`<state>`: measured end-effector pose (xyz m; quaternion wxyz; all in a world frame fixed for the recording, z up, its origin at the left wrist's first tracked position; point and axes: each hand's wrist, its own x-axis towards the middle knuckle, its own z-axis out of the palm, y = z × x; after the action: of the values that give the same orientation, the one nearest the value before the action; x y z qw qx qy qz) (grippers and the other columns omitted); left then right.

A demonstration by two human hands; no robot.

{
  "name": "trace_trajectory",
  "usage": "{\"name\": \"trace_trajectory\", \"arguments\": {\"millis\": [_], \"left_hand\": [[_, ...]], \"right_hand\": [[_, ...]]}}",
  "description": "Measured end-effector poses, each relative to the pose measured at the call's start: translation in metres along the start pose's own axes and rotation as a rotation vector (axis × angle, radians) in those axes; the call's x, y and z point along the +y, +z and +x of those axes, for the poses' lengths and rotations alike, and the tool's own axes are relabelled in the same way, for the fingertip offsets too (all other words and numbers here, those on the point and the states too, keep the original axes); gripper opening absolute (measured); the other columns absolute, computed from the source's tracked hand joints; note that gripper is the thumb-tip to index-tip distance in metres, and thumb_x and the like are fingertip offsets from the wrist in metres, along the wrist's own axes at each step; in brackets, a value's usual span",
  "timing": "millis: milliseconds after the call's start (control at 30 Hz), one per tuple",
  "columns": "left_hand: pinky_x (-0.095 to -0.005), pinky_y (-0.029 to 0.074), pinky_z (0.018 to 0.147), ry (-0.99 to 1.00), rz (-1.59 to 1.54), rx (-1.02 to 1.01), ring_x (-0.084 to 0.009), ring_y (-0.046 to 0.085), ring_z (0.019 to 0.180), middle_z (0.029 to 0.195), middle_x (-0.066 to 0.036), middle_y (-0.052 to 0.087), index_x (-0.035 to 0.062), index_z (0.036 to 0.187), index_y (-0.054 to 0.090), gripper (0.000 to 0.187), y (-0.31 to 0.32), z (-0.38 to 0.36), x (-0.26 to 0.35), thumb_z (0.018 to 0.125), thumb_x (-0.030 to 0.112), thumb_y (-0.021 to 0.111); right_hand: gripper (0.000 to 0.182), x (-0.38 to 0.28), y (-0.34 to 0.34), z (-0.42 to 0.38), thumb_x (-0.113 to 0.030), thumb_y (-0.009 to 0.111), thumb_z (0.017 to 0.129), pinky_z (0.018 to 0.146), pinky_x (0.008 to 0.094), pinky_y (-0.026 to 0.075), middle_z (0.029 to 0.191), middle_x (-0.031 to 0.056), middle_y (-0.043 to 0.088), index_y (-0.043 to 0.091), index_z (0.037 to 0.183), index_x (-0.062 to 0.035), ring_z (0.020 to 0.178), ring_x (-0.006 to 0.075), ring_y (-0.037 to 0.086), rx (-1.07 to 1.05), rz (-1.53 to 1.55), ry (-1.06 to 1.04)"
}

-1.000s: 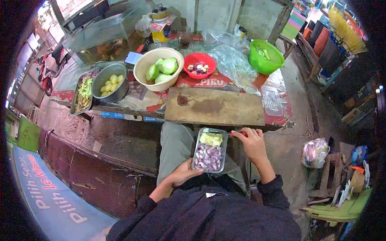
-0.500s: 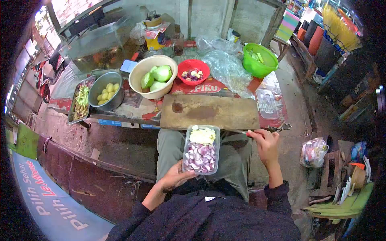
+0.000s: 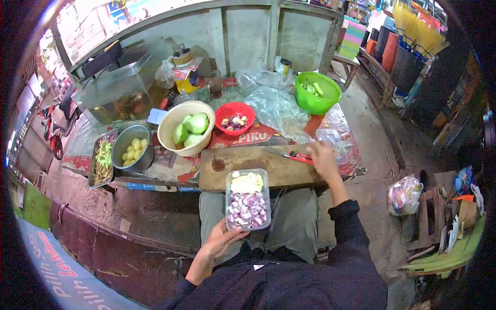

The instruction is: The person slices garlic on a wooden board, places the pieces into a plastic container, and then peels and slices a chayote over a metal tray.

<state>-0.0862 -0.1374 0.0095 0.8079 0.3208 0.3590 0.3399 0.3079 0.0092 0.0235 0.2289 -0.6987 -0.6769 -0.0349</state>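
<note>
My left hand holds up a clear plastic container from below, over my lap. It is filled with chopped purple shallots and some pale slices at its far end. My right hand is stretched out over the right end of the wooden cutting board. Its fingers are on the red handle of a knife, which lies flat on the board with the blade pointing left. A clear lid lies just beyond that hand.
Behind the board stand a cream bowl of green fruit halves, a red bowl, a green bowl, a metal pot of yellow pieces and a tray of greens. Crumpled plastic bags lie mid-table.
My right hand carried the knife from beside the container up onto the cutting board and laid it flat. My left hand kept hold of the container and lifted it slightly.
</note>
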Motion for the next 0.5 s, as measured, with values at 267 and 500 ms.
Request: {"name": "trace_trajectory", "arguments": {"millis": [267,500], "left_hand": [[-0.0442,0.047,0.108,0.157,-0.092,0.152,-0.0247,0.055,0.123,0.133,-0.011,0.053,-0.0020,0.135,0.039,0.043,-0.009,0.035,0.000,0.099,0.011,0.058],[-0.0341,0.056,0.087,0.408,0.067,0.342,-0.0217,0.064,0.106,0.128,-0.015,0.054,0.0091,0.150,0.018,0.068,0.023,0.059,-0.009,0.098,0.014,0.062]], "right_hand": [[0.111,0.078,0.028,-0.007,-0.064,0.074,0.073,0.106,0.0634,0.033,0.147,0.0256,0.041,0.020,0.156,-0.0124,0.134,0.0458,0.041,0.031,-0.253,0.524],[0.129,0.079,-0.011,-0.007,-0.058,0.088,0.056,0.102,0.0691,0.032,0.147,0.0243,0.042,0.013,0.156,-0.0289,0.134,0.0489,0.039,-0.105,-0.151,0.763]]}}
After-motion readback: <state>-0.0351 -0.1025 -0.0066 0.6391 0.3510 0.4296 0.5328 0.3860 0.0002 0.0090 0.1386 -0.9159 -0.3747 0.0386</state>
